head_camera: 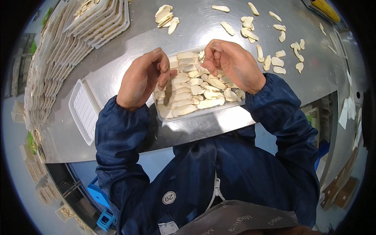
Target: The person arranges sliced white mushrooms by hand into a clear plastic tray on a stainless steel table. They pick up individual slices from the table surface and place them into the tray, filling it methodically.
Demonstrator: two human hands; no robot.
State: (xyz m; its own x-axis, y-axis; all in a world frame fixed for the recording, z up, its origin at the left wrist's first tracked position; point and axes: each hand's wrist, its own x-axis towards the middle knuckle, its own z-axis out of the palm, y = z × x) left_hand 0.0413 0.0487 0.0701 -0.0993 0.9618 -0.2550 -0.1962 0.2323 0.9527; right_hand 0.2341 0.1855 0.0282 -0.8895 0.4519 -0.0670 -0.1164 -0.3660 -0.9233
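A clear plastic tray (205,111) filled with pale sliced mushrooms (184,97) lies before me near the steel table's front edge. Slices on its left side overlap in neat rows; those on the right lie more loosely. Over the tray's left side hovers my left hand (145,77), its fingers loosely curled and apart, with nothing visible in them. My right hand (235,66) is above the tray's upper right part, also half curled with no slice seen in its grasp. Both hands hide part of the tray's contents.
Tall stacked trays of slices (55,58) stand at the left. A white ribbed tray (83,113) rests on the steel table (194,26) by my left sleeve. Loose slices (277,61) are scattered at right, with a small pile (166,17) at the back. Blue stools (105,218) stand below.
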